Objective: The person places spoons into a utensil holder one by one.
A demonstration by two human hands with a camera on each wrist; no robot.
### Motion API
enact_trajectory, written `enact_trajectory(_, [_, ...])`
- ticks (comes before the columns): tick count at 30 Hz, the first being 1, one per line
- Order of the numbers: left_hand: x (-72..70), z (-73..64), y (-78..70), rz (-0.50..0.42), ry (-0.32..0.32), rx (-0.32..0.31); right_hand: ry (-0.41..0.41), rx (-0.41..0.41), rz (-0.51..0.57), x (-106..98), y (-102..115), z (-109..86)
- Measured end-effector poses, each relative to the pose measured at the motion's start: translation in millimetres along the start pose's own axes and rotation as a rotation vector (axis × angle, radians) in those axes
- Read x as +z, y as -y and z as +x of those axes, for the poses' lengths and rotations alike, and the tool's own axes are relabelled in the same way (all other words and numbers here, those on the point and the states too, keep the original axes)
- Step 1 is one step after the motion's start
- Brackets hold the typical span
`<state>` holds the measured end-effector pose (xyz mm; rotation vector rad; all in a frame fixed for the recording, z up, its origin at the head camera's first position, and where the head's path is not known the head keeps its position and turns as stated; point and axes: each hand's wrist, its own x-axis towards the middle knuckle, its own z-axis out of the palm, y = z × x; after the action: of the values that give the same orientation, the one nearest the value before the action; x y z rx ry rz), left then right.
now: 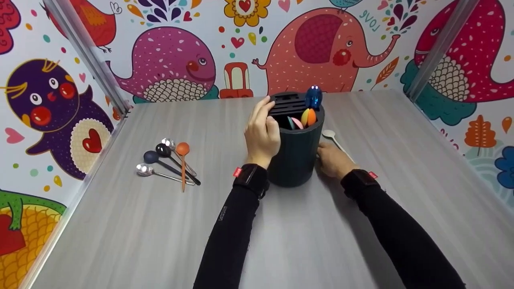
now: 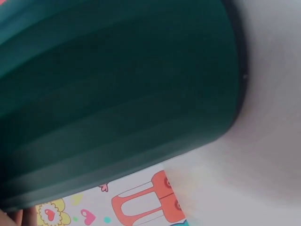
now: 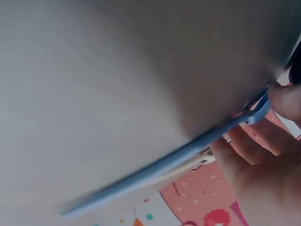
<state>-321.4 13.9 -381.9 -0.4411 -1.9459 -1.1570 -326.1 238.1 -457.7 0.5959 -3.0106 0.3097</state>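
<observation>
Head view: left hand (image 1: 261,138) braces the holder (image 1: 293,156), right hand (image 1: 333,160) low beside it

The dark green holder stands upright on the table (image 1: 120,233) between two hands that are apart. The left hand lies along its left wall, fingers stretched towards the rim, probably to stop it tipping or sliding. The right wrist view shows the right hand pinching a blue utensil (image 3: 174,154) between thumb and fingers, beside the holder's right wall, its long part left free. A cream spoon (image 1: 339,145) lies just beyond that hand. Well to the left, five spoons (image 1: 183,149) lie bunched with handles crossing, perhaps there to leave elbow room.

The grip covers one end of the blue utensil, so its head cannot be made out. Of the coloured heads (image 1: 311,116) in the holder, only the upper parts show. The left wrist view is mostly holder wall, the fingers cut off at a corner.
</observation>
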Motion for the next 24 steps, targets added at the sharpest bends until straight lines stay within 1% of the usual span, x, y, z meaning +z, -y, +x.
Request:
enact_trajectory(2, [-0.3,0.0,0.4,0.003,-0.002,0.001,-0.018,-0.005,-0.016,-1.2,2.5,-2.0])
enact_trajectory(4, [-0.5,0.2,0.6,0.007,-0.003,0.003,-0.013,0.007,-0.019,-3.0,4.0,-3.5])
enact_trajectory(6, [0.2,0.1,0.8,0.009,-0.005,0.003,-0.001,0.006,-0.015,-4.7,3.9,-4.3])
enact_trajectory(8, [0.3,0.0,1.0,0.010,-0.007,0.001,-0.006,-0.004,-0.004,-5.8,3.1,-4.1])
enact_trajectory(12, [-0.8,0.4,1.3,0.012,-0.008,-0.006,-0.054,-0.004,0.048,-7.7,2.6,-1.3])
enact_trajectory(14, [-1.5,0.8,1.2,0.013,-0.003,-0.010,-0.084,0.020,0.092,-8.8,2.5,0.1])
enact_trajectory(17, [-1.1,0.6,0.7,0.015,0.005,-0.012,-0.133,0.058,0.187,-10.6,1.4,0.2])
enact_trajectory(21, [0.0,-0.3,-0.1,0.014,0.007,-0.011,-0.238,0.037,0.359,-11.4,-0.5,-2.3])
enact_trajectory(23, [0.7,-0.6,-0.2,0.013,0.003,-0.009,-0.269,0.035,0.426,-11.6,-0.7,-3.1])
enact_trajectory(24, [1.2,-0.7,-0.3,0.011,0.001,-0.008,-0.270,0.050,0.456,-11.7,-0.7,-3.4])
